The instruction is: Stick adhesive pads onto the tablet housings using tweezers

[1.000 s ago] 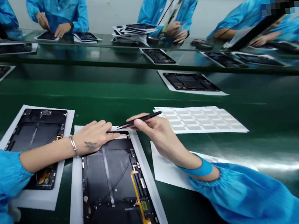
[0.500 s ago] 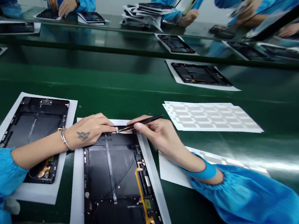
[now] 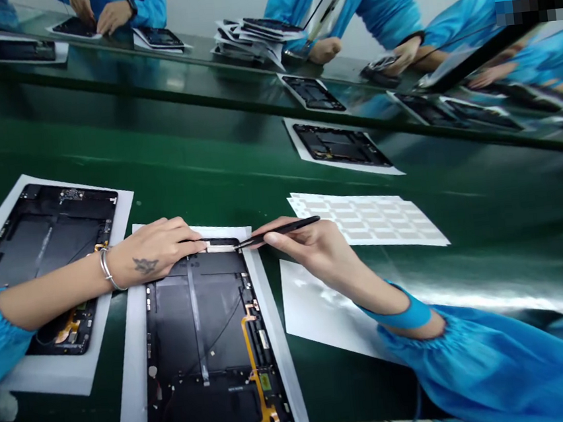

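Observation:
A black tablet housing [image 3: 221,309] lies on a white paper sheet [image 3: 133,378] in front of me, with an orange flex cable [image 3: 250,353] down its right side. My left hand [image 3: 163,249] reaches across its top-left corner, fingers closed together, fingertips at the left end of a white strip [image 3: 221,248] along the top edge. In my right hand [image 3: 315,251] black tweezers [image 3: 283,229] are pinched between thumb and fingers. Their tips meet the strip's right end. Whether the left fingers pinch or only press the strip is partly hidden.
A second tablet housing [image 3: 59,232] on paper lies left, partly under my left forearm. To the right are sheets of pale stickers [image 3: 372,219] and a white sheet [image 3: 331,312]. Another housing [image 3: 342,145] lies farther back. Co-workers [image 3: 341,6] in blue stand behind a raised ledge with stacked housings [image 3: 257,37].
The tweezers' tips have shifted right along the top edge, away from my left fingertips, and more of the white strip shows. The whole view has swung slightly right.

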The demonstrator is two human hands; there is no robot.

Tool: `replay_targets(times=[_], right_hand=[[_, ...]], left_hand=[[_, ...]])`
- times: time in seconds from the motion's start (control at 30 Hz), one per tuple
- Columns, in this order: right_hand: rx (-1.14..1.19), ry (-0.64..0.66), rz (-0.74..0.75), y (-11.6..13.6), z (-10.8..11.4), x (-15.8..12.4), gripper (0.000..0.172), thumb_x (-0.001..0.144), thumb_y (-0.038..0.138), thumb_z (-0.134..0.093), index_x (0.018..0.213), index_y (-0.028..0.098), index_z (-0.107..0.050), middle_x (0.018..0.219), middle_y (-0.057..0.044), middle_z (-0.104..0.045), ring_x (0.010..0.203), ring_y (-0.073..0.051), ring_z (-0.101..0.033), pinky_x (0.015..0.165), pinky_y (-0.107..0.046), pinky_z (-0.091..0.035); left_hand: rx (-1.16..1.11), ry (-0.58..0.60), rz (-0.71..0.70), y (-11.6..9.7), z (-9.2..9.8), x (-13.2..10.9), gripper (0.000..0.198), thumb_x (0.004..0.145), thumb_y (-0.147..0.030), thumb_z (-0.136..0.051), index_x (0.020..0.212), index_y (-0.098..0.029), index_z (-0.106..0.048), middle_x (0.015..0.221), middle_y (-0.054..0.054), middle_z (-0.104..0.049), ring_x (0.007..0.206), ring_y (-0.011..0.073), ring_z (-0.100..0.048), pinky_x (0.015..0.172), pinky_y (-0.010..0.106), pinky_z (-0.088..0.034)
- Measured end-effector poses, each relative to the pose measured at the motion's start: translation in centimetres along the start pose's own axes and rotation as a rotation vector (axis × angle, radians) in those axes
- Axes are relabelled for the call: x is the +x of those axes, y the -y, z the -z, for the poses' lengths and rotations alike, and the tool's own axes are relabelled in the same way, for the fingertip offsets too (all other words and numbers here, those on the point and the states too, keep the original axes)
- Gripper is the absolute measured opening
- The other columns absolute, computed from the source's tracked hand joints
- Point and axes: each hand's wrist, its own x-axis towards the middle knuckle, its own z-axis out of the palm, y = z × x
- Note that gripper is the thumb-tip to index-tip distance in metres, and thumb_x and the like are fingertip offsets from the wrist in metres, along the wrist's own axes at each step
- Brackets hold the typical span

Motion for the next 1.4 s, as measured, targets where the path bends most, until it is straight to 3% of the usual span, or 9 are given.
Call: replay_targets(times=[0.17,0.37,0.5,0.63,0.8,0.9,1.0,1.17,1.4], right_hand=[[0.077,-0.117,-0.035,-0.3,-0.3,-0.5,0.041,0.090,0.057,-0.061,0.088,0.019,-0.078,0.086,-0.008,-0.077,0.085,-0.026,-0.073,0.077,-0.038,-0.056],[0.192,-0.299,-0.048,-1.3,-1.0,-0.3,0.040,0.092,0.055,-0.060,0.078,0.021,-0.074,0.076,-0.006,-0.074,0.090,-0.026,-0.072,0.086,-0.040,-0.055],[0.198,-0.328,0.005,-1.2,-1.2,-0.6,0.035,0.096,0.050,-0.056,0.098,0.020,-0.073,0.073,-0.004,-0.074,0.082,-0.024,-0.072,0.085,-0.040,-0.055],[0.067,-0.240,0.197,0.0,-2.1,-1.4,0.023,0.101,0.035,-0.050,0.114,0.022,-0.064,0.087,-0.005,-0.076,0.086,-0.021,-0.073,0.084,-0.037,-0.056],[-0.335,-0.031,0.472,0.2,-3.6,-1.5,0.028,0.101,0.016,-0.043,0.118,0.023,-0.063,0.116,-0.012,-0.071,0.110,-0.023,-0.067,0.088,-0.037,-0.056],[-0.548,0.017,0.560,-0.6,-3.4,-1.7,0.035,0.099,0.011,-0.041,0.126,0.021,-0.061,0.123,-0.016,-0.067,0.121,-0.026,-0.062,0.089,-0.040,-0.056],[-0.650,-0.005,0.530,-1.0,-2.4,-2.1,0.035,0.098,0.011,-0.043,0.125,0.021,-0.063,0.118,-0.017,-0.067,0.115,-0.027,-0.064,0.088,-0.041,-0.056],[-0.531,0.013,0.455,-0.1,-1.8,-1.6,0.027,0.099,0.013,-0.043,0.115,0.023,-0.063,0.105,-0.012,-0.068,0.105,-0.025,-0.065,0.085,-0.038,-0.056],[-0.318,0.083,0.421,1.0,-4.3,0.5,0.032,0.096,0.007,-0.041,0.117,0.024,-0.058,0.105,-0.009,-0.069,0.102,-0.023,-0.065,0.085,-0.037,-0.056]], left_hand=[[0.068,0.032,0.000,0.0,0.2,0.8,0.032,0.101,-0.011,-0.037,0.120,-0.014,-0.063,0.114,0.011,-0.069,0.098,0.0216,-0.058,0.082,0.031,-0.049],[-0.090,0.218,0.119,1.1,1.8,4.9,0.012,0.097,-0.020,-0.052,0.102,-0.018,-0.062,0.097,0.005,-0.066,0.085,0.0176,-0.060,0.067,0.026,-0.041],[-0.240,0.356,0.159,1.3,2.5,8.1,0.006,0.089,-0.015,-0.058,0.094,-0.018,-0.058,0.089,0.002,-0.065,0.076,0.0150,-0.059,0.059,0.024,-0.033],[-0.238,0.340,0.267,0.9,1.5,9.9,0.013,0.091,-0.028,-0.060,0.099,-0.020,-0.054,0.079,0.001,-0.062,0.068,0.0168,-0.057,0.055,0.025,-0.029],[-0.520,0.199,0.290,1.5,-0.2,8.4,0.024,0.090,-0.024,-0.058,0.110,-0.019,-0.044,0.074,-0.002,-0.059,0.065,0.0154,-0.056,0.060,0.024,-0.037],[-0.640,0.113,0.202,2.1,-0.4,6.0,0.030,0.090,-0.014,-0.050,0.117,-0.018,-0.039,0.091,0.003,-0.063,0.083,0.0165,-0.060,0.075,0.027,-0.045],[-0.655,0.056,0.182,2.3,-0.4,4.2,0.036,0.090,-0.009,-0.046,0.123,-0.020,-0.038,0.110,0.007,-0.064,0.102,0.0186,-0.060,0.093,0.034,-0.044],[-0.715,0.027,0.188,2.2,-0.6,3.5,0.039,0.091,-0.009,-0.047,0.126,-0.020,-0.038,0.112,0.008,-0.066,0.103,0.0193,-0.061,0.093,0.035,-0.044],[-0.814,0.002,0.240,2.0,-0.7,3.5,0.037,0.092,-0.012,-0.051,0.126,-0.020,-0.038,0.109,0.007,-0.068,0.104,0.0185,-0.063,0.093,0.035,-0.046]])
